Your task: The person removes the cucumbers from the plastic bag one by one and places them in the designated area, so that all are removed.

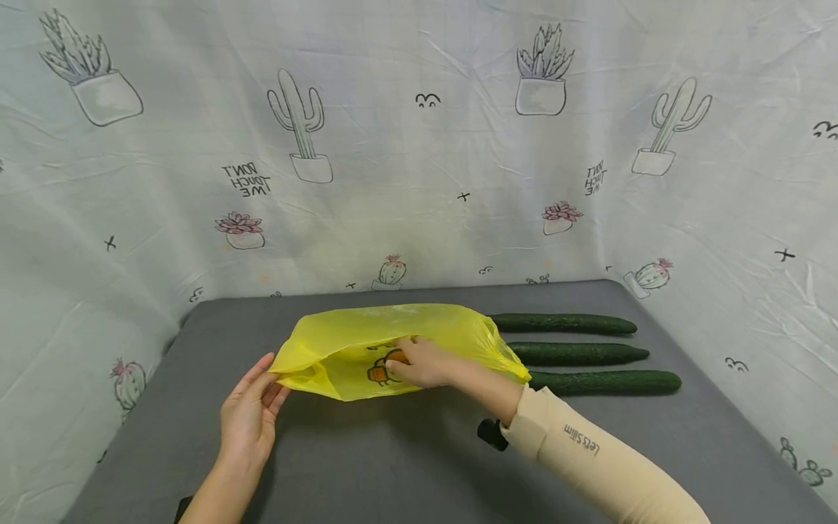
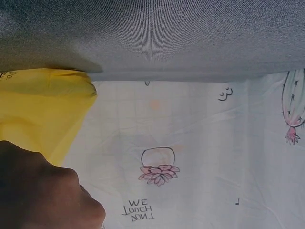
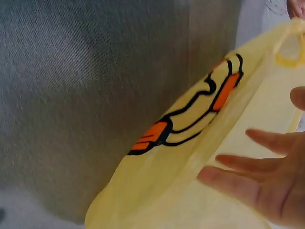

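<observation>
A yellow plastic bag (image 1: 380,320) with an orange and black printed figure is held up over the grey table, its mouth partly spread. At its left corner, my left hand (image 1: 249,418) pinches the edge between thumb and fingers; the left wrist view shows only the dark back of that hand (image 2: 43,191) beside the bag (image 2: 43,105). My right hand (image 1: 425,364) reaches across the front of the bag at its mouth. The right wrist view has the right hand's fingers (image 3: 233,181) spread and fairly straight against the pale yellow plastic (image 3: 157,191).
Three long dark green cucumbers lie side by side on the right: a far one (image 1: 563,323), a middle one (image 1: 583,354) and a near one (image 1: 609,382). The bag hides their left ends. A printed white curtain (image 1: 419,145) surrounds the grey table (image 1: 366,466) at the back and sides.
</observation>
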The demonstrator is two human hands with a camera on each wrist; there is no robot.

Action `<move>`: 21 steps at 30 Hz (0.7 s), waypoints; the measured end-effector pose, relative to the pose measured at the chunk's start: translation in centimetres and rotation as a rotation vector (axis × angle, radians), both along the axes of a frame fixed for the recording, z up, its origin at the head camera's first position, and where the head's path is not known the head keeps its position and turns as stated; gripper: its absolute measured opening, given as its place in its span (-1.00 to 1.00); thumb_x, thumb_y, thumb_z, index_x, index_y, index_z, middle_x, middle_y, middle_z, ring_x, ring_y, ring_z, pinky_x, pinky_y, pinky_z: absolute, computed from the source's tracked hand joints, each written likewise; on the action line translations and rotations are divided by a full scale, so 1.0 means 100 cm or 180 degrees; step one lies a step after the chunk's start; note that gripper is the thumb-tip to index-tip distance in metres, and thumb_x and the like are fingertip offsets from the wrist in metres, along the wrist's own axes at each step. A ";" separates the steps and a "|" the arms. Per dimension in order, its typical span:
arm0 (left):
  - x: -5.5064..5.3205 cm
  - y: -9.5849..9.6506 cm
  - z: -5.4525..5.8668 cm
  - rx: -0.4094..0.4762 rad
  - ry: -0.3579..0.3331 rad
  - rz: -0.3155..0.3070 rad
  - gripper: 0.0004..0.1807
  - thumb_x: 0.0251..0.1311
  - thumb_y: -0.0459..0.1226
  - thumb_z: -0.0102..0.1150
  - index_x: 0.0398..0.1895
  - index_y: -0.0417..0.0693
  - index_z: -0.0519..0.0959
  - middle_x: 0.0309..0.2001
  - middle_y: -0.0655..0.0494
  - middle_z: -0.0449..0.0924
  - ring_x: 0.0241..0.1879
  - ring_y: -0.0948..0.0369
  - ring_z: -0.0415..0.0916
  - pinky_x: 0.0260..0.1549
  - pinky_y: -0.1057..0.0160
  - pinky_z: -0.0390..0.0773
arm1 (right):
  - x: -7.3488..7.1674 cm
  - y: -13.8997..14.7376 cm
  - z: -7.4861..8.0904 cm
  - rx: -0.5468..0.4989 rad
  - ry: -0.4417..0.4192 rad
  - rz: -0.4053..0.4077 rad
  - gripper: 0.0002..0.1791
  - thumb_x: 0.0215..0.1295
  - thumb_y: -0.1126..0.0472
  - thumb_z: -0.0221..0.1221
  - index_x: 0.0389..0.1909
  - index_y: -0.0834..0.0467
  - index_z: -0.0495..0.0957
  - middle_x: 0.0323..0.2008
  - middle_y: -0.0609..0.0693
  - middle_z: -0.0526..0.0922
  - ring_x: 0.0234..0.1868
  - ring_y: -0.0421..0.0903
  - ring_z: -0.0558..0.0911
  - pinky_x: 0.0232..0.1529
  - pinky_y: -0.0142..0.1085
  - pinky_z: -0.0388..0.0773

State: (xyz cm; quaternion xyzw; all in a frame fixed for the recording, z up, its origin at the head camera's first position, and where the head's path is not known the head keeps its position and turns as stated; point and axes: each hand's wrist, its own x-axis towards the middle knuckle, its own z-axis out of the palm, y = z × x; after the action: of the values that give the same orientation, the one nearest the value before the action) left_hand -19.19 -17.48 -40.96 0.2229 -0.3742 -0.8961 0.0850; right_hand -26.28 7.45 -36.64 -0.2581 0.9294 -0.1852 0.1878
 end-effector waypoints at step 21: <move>0.000 0.002 0.002 -0.0006 0.0023 0.0071 -0.80 0.10 -0.43 0.22 -0.32 0.06 0.69 -0.35 0.15 0.63 -0.42 0.27 0.62 -0.43 0.40 0.63 | -0.018 0.018 0.027 -0.0133 0.0658 -0.0558 -0.28 0.36 -0.08 -0.01 0.44 0.01 -0.04 0.40 0.30 -0.07 0.36 0.30 0.05 0.20 0.21 0.22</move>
State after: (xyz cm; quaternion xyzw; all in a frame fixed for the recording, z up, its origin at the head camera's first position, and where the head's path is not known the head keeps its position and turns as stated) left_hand -19.15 -17.30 -40.77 0.2237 -0.3723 -0.8956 0.0966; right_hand -28.08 9.28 -33.99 -0.1974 0.9588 -0.1926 0.0687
